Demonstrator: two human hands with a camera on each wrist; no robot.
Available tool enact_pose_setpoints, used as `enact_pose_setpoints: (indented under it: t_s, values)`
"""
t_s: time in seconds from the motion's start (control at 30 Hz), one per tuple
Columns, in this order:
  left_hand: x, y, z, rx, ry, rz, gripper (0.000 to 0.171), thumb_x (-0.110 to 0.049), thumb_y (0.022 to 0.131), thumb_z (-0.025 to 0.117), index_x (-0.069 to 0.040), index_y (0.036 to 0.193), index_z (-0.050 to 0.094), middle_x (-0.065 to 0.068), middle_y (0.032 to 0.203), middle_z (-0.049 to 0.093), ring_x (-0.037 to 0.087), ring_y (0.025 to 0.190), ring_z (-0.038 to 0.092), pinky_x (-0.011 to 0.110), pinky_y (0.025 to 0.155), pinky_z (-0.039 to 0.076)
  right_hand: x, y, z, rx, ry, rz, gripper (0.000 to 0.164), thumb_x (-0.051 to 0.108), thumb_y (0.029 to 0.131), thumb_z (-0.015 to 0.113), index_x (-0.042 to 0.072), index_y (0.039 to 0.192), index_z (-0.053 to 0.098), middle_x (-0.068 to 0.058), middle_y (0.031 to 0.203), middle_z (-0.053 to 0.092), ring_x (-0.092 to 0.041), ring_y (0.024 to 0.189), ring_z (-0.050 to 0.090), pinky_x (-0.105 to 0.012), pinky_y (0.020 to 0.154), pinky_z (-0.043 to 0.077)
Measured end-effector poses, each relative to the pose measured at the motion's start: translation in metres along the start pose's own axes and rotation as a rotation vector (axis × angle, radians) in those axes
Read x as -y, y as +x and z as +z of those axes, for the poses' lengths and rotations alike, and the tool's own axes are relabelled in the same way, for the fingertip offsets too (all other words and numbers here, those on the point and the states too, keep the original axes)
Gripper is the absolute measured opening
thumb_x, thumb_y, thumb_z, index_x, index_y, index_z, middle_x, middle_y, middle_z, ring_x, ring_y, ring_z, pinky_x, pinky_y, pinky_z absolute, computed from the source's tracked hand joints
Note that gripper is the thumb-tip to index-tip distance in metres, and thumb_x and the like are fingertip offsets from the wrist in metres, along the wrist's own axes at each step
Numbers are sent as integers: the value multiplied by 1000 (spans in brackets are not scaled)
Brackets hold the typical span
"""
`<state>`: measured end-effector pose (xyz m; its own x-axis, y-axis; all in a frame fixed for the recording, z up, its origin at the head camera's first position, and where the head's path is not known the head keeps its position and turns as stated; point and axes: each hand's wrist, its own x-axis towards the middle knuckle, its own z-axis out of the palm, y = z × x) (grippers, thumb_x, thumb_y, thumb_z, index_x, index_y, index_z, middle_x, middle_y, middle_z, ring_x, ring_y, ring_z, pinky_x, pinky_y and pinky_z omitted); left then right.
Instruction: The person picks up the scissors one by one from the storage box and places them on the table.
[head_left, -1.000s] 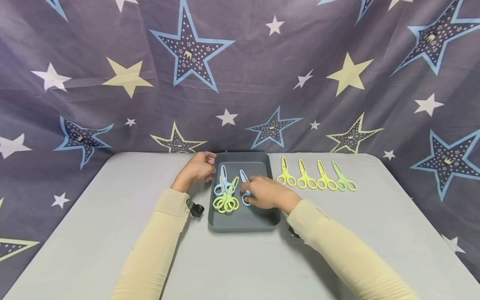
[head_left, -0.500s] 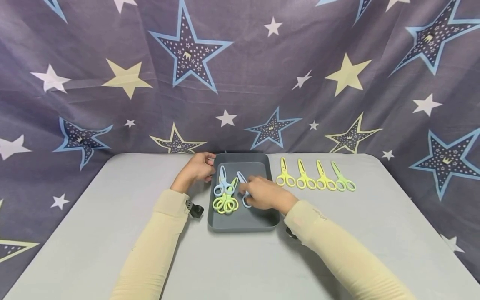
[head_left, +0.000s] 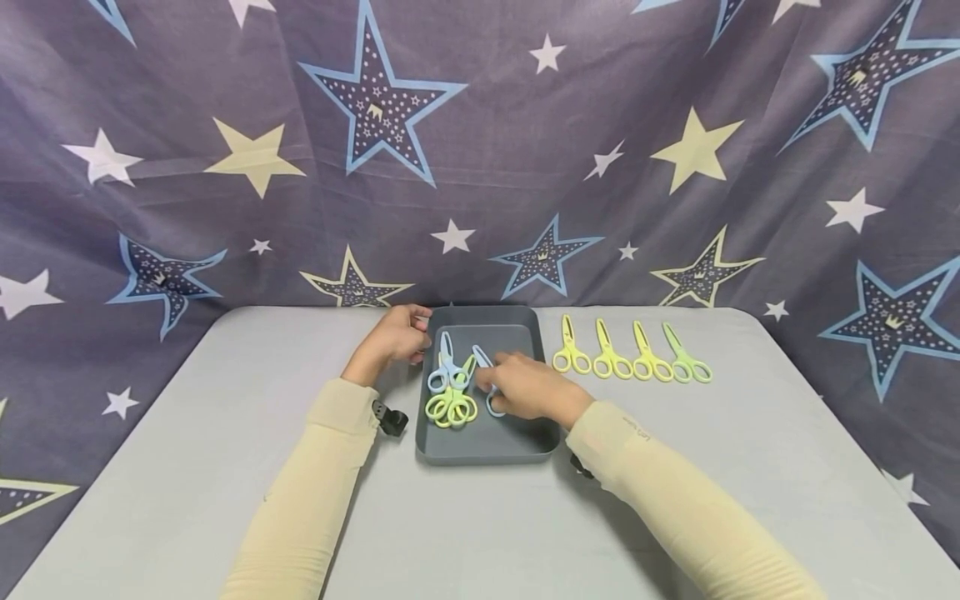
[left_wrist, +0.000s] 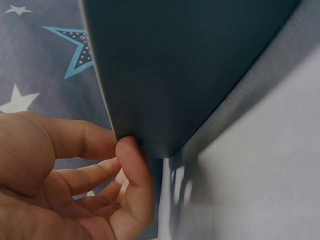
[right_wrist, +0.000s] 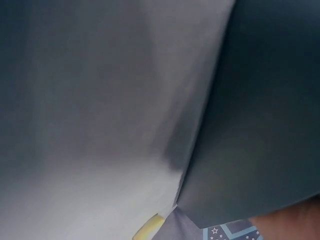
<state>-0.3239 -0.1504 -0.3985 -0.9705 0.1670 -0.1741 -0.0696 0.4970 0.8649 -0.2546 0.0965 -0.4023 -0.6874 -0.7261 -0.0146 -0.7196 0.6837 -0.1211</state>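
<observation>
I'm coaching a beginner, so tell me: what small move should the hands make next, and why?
Probably lay the held scissors flat in the tray and let the right hand ease its grip. They are inside the walls, beside the pile rather than on it, and the left hand touches the tray's side, which should help steady it.

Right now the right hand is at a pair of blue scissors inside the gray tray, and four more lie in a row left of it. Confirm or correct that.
Not quite: the row of four scissors lies right of the gray tray, as the head view shows. The right hand is at a pair of blue scissors inside it.
</observation>
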Motion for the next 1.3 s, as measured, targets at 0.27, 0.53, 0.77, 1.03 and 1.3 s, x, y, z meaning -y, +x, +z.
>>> enact_pose_setpoints:
  t_s: [0.27, 0.53, 0.77, 1.03, 1.3]
  values:
    - [0, -1, -1, 8, 1, 3, 65, 11, 82, 52, 7, 146, 45, 17, 114, 48, 18, 69, 57, 29, 58, 58, 0, 1, 0, 5, 9, -3, 18, 12, 87, 74, 20, 100, 64, 2, 90, 56, -18, 81, 54, -33, 72, 49]
    - [-1, -1, 0, 6, -1, 7, 65, 11, 82, 52, 7, 146, 46, 18, 115, 49, 19, 71, 57, 29, 59, 59, -2, -1, 0, -6, -4, -14, 17, 14, 87, 73, 20, 99, 64, 2, 89, 58, -18, 82, 55, -32, 71, 49]
    - [0, -1, 0, 2, 3, 10, 64, 11, 82, 53, 7, 146, 46, 17, 115, 49, 20, 74, 57, 29, 60, 59, -4, -4, -4, -66, -14, -4, 17, 16, 87, 74, 21, 97, 62, -2, 90, 57, -21, 83, 55, -35, 67, 51]
    - [4, 0, 0, 4, 7, 15, 65, 11, 82, 52, 8, 146, 45, 15, 112, 48, 18, 73, 56, 32, 61, 60, -7, -9, -12, -80, -9, 11, 17, 15, 89, 70, 20, 104, 64, -3, 93, 57, -20, 85, 53, -34, 67, 50]
    - [2, 0, -1, 4, -4, 15, 64, 11, 82, 52, 7, 146, 46, 16, 113, 48, 19, 73, 56, 31, 61, 59, -7, -22, -23, -162, -37, 13, 13, 16, 89, 70, 21, 98, 61, -3, 88, 52, -21, 79, 51, -34, 63, 47]
